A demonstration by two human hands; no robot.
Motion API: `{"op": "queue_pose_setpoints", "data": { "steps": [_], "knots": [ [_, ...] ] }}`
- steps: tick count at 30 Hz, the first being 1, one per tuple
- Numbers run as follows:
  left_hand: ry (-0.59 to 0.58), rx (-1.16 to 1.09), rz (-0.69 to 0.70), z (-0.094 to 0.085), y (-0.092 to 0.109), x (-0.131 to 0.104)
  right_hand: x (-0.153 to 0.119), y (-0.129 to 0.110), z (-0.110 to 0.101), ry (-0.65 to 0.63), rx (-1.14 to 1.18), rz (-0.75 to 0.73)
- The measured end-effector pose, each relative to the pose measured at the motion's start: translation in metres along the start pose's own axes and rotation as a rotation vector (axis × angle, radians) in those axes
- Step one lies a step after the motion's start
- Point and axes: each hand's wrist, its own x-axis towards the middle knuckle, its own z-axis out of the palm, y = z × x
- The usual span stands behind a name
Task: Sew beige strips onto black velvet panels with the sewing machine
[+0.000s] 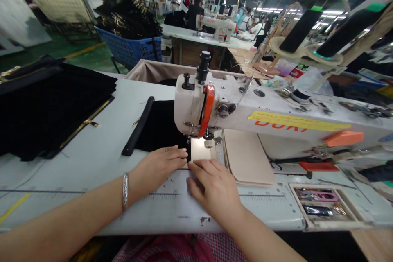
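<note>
Under the needle area of a white sewing machine [193, 106], a beige piece [202, 147] lies against the edge of black fabric [162, 127]. My left hand [159, 168] lies flat on the black fabric's near edge, fingers stretched toward the presser foot. My right hand [215, 188] rests with its fingertips on the near edge of the beige piece, thumb apart from the fingers. The two hands' fingertips nearly meet. A black strip [138, 127] runs along the fabric's left side. To the right lies a stack of beige pieces [248, 157].
Black pieces with gold zippers [55, 106] are piled at the left. A parts tray [325, 206] sits at the table's right front. Behind stand a full blue basket [132, 49], another sewing machine [217, 26] and thread cones [301, 30]. People are in the background.
</note>
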Motion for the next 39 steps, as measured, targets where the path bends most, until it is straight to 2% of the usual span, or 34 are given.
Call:
{"op": "queue_pose_setpoints", "data": {
  "steps": [9, 16, 24, 39],
  "knots": [
    [0.025, -0.015, -0.065, -0.002, -0.02, 0.024, 0.024, 0.011, 0.004, -0.016, -0.058, 0.006],
    [0.072, -0.04, -0.17, 0.0, -0.031, 0.037, 0.031, 0.014, 0.01, -0.02, -0.055, 0.052],
    [0.135, -0.031, -0.213, 0.006, -0.037, 0.04, 0.032, 0.013, 0.013, -0.002, -0.055, 0.061],
    [0.113, -0.121, -0.216, 0.01, -0.042, 0.033, 0.025, 0.01, 0.016, 0.023, -0.023, 0.042]
  ]
}}
